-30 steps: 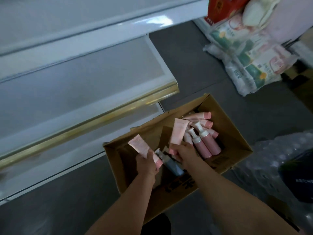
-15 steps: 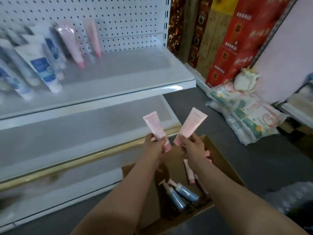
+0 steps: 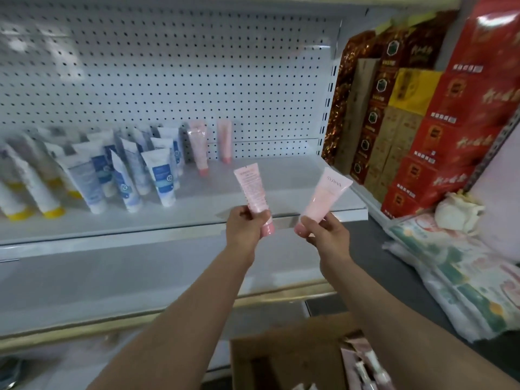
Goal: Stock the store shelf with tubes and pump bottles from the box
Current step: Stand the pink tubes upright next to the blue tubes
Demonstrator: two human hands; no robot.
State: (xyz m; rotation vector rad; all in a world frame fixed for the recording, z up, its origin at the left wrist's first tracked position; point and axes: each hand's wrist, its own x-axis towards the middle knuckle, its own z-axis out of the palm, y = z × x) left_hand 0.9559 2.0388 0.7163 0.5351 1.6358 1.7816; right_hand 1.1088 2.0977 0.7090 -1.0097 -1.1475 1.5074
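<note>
Gripping one pink tube (image 3: 252,191) in my left hand (image 3: 244,229) and another (image 3: 323,199) in my right hand (image 3: 323,235), just before the shelf (image 3: 309,175), I'd stand both cap-down beside the pink pair (image 3: 209,147).

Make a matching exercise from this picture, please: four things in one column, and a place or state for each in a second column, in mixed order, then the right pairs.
Column 1
1. left hand
2. right hand
3. cardboard box
4. yellow-capped tubes

Column 2
A. stands on the floor below the shelves, open
B. stand cap-down at the left end of the shelf
C. holds a pink tube with small print facing the camera
D. holds a pink tube with a large brand name facing the camera

Pairs: 1-C, 2-D, 3-A, 4-B
</note>
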